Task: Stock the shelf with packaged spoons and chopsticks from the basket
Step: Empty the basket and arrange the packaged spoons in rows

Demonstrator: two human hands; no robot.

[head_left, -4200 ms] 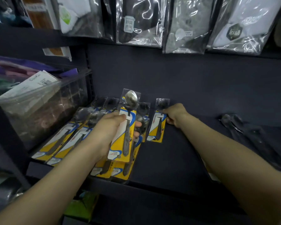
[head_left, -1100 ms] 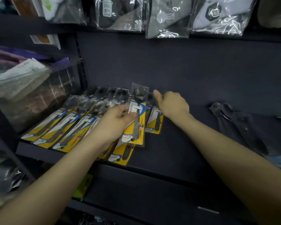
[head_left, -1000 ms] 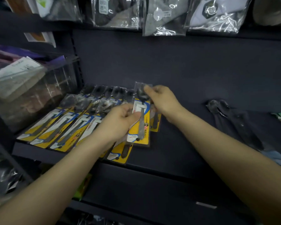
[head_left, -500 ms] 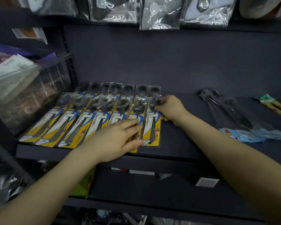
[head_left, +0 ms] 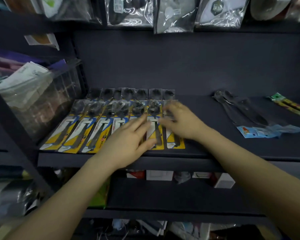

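I have one view only, from the camera on the person's head. It faces forward and tilts down onto a dark shelf [head_left: 232,149] that runs across the middle of the frame, close enough that both forearms reach up from the lower corners. The shelf's back wall fills the upper middle, hanging bags [head_left: 177,13] cross the top edge, and lower shelves show along the bottom. The wide lens bends the edges.
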